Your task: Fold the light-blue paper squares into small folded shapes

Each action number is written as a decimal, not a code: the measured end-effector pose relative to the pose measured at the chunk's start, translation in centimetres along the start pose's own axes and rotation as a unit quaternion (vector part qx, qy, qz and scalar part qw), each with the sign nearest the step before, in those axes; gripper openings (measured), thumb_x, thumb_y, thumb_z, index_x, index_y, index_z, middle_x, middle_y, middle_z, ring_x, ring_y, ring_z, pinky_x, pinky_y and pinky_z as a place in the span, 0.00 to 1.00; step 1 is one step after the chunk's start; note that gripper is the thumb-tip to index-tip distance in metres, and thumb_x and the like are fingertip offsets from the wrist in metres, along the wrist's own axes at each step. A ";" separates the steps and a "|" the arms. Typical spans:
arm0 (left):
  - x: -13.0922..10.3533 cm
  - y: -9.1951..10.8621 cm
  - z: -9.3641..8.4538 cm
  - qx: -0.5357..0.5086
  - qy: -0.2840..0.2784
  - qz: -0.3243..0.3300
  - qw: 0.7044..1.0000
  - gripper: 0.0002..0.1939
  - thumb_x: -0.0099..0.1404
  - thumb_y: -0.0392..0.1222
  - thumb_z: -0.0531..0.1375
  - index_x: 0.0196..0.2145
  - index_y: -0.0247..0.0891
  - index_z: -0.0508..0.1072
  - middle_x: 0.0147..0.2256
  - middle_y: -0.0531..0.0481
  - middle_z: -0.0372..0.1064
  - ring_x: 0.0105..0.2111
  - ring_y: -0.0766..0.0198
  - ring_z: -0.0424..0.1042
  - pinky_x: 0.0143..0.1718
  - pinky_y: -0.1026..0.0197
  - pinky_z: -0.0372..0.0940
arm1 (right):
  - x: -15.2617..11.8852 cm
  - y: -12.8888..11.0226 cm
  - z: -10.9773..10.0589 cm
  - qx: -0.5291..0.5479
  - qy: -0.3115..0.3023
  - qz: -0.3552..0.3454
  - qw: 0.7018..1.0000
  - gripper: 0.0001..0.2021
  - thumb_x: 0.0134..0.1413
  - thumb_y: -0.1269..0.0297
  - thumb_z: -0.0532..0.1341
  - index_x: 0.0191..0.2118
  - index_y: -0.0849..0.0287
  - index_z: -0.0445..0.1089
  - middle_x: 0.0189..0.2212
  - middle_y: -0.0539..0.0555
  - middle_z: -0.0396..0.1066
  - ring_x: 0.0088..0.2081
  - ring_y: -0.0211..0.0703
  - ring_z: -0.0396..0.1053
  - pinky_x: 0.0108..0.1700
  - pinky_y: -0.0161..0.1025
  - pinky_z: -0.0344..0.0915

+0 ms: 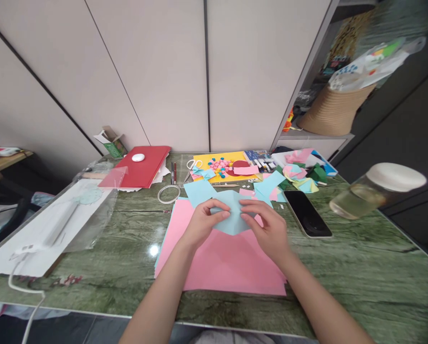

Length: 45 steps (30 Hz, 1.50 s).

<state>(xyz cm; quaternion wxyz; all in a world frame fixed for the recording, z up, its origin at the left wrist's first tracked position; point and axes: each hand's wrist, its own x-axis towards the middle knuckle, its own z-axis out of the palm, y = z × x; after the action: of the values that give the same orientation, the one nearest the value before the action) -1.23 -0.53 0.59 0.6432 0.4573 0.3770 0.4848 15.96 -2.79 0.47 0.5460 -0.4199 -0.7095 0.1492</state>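
A light blue sheet of paper (232, 223) with a crease down its middle is held up between both hands, over a stack of pink paper (221, 267). My left hand (207, 222) pinches its left side between thumb and fingers. On the other side, my right hand (267, 222) grips the sheet near the crease in the same way. Just behind lies another light blue sheet (199, 191). Folded blue and pink pieces (269, 186) rest beyond my right hand.
Right of the stack lie a black phone (307, 213) and a lidded drink bottle (371, 193). At the back are scissors (194, 164), a yellow sheet (203, 159) with small coloured balls, and a red folder (144, 167). A tape roll (169, 194) lies left; a white power strip (59, 224) is farther left.
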 end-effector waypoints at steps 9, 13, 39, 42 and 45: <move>0.2 -1.0 0.5 -0.053 0.008 0.000 0.999 0.08 0.42 0.39 0.69 0.24 0.38 0.76 0.25 0.52 0.68 0.26 0.67 0.66 0.29 0.63 0.59 | -0.3 0.0 0.7 0.091 0.001 0.060 0.994 0.04 0.50 0.70 0.60 0.32 0.54 0.71 0.36 0.55 0.71 0.41 0.45 0.68 0.41 0.45 0.67; 0.2 -1.0 0.9 -0.074 0.001 0.002 0.997 0.09 0.42 0.40 0.69 0.24 0.37 0.76 0.26 0.52 0.68 0.27 0.66 0.66 0.30 0.63 0.60 | -0.5 -0.2 0.9 0.093 0.019 0.054 0.994 0.04 0.51 0.70 0.60 0.32 0.54 0.71 0.34 0.54 0.70 0.38 0.45 0.68 0.38 0.45 0.67; -0.6 -1.2 2.4 0.018 -0.001 0.117 0.993 0.04 0.54 0.38 0.62 0.24 0.39 0.70 0.59 0.51 0.53 0.58 0.53 0.51 0.52 0.53 0.54 | -0.9 -1.1 1.5 -0.088 0.055 0.019 0.994 0.02 0.53 0.69 0.57 0.31 0.54 0.66 0.42 0.55 0.63 0.46 0.51 0.58 0.45 0.51 0.56; -0.6 -1.1 2.3 0.047 -0.008 0.132 0.990 0.05 0.54 0.38 0.62 0.23 0.38 0.68 0.57 0.48 0.57 0.56 0.54 0.55 0.51 0.52 0.54 | -1.0 -1.1 1.5 -0.072 0.046 0.013 0.996 0.03 0.53 0.69 0.56 0.31 0.54 0.64 0.38 0.54 0.64 0.43 0.49 0.59 0.43 0.49 0.58; -0.6 -1.0 2.2 0.071 -0.017 0.150 0.986 0.06 0.53 0.37 0.62 0.23 0.38 0.67 0.54 0.47 0.62 0.56 0.55 0.56 0.54 0.51 0.51 | -1.1 -1.1 1.5 -0.032 0.043 0.000 0.999 0.04 0.53 0.71 0.55 0.32 0.55 0.63 0.34 0.53 0.64 0.39 0.46 0.62 0.39 0.45 0.60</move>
<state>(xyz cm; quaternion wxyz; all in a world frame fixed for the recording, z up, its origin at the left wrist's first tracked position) 0.95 -1.76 0.36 0.5355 0.5617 0.3264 0.5396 14.21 -3.96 -0.06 0.5626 -0.4430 -0.6896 0.1084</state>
